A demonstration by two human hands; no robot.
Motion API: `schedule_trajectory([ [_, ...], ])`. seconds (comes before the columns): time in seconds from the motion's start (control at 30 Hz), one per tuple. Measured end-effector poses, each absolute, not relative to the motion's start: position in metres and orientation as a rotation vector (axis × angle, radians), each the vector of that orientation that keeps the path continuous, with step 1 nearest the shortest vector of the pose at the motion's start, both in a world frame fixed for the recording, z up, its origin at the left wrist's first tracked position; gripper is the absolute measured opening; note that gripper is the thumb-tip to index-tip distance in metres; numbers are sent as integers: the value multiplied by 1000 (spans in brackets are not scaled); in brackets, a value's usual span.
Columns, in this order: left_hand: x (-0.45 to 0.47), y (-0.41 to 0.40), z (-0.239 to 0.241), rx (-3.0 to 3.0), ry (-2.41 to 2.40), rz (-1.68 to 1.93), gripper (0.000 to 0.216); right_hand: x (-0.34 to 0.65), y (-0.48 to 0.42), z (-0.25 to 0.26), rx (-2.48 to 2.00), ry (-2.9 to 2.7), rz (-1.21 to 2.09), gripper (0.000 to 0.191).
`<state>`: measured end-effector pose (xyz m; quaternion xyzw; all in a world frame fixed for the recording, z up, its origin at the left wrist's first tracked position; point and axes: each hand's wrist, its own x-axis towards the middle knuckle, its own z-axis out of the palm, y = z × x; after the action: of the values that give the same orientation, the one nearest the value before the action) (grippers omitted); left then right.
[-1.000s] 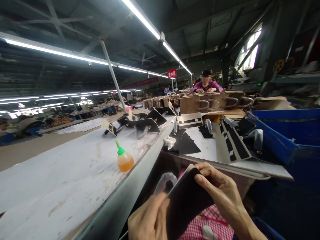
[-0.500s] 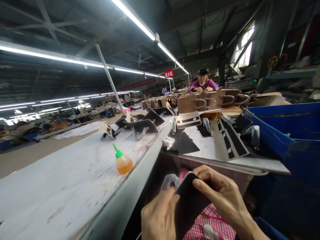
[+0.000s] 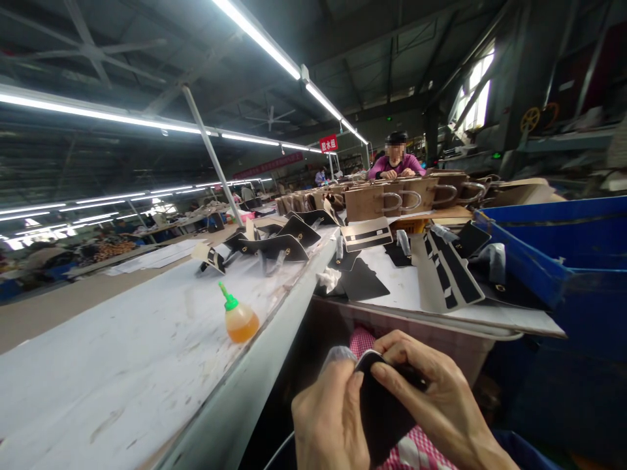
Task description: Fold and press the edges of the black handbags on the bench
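Low in the head view, both of my hands grip a black leather piece [image 3: 385, 411] with a pale edge, held over a pink checked cloth [image 3: 411, 454]. My left hand [image 3: 330, 418] pinches its left edge with the thumb on top. My right hand [image 3: 431, 398] wraps over its upper right side, fingers curled and pressing on the leather. The two hands almost touch at the top edge of the piece.
A white conveyor table [image 3: 122, 365] runs on the left with an orange glue bottle [image 3: 238, 318] and black flaps [image 3: 274, 245]. A board [image 3: 426, 294] ahead carries black cut pieces and a striped panel [image 3: 448, 271]. A blue bin [image 3: 563, 254] stands right. A person [image 3: 396, 162] sits behind brown bags [image 3: 392, 199].
My hands have closed in on each other and the black piece has folded smaller and dropped lower. The view has shifted slightly down and right.
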<state>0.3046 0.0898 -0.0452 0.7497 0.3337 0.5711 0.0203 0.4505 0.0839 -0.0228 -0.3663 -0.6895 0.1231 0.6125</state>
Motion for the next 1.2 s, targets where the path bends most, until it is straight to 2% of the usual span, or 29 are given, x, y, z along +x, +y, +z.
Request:
schedule_trajectory([
  [0.17,307,91,-33,2199,1059,1646,15,451,81,-22,-840,-1598,286,23],
  [0.3,289,101,-16,2131,1015,1520,27,473,76,-7,-796,-1760,622,21],
  [0.4,278,112,-9,1965,843,1529,32,483,84,0,-741,-1693,820,31],
  [0.6,293,118,-5,1580,172,1525,41,457,120,-14,-580,-1858,1106,39],
  [0.67,298,115,-2,1534,130,1531,42,448,125,-18,-520,-1868,1201,44],
  [0.8,298,112,3,1480,63,1551,50,437,129,-18,-460,-1893,1271,39],
  [0.9,282,111,6,1464,98,1565,45,434,132,-19,-471,-1894,1364,40],
  [0.97,263,108,5,1429,267,1531,33,438,133,-18,-552,-1872,1334,41],
  [1.03,239,106,1,1369,533,1459,39,446,132,-15,-714,-1875,1169,35],
  [1.1,218,105,-3,1455,732,1361,50,454,130,-11,-892,-1943,883,25],
  [1.2,205,107,-10,1883,935,1243,47,459,125,-7,-1064,-2035,457,18],
])
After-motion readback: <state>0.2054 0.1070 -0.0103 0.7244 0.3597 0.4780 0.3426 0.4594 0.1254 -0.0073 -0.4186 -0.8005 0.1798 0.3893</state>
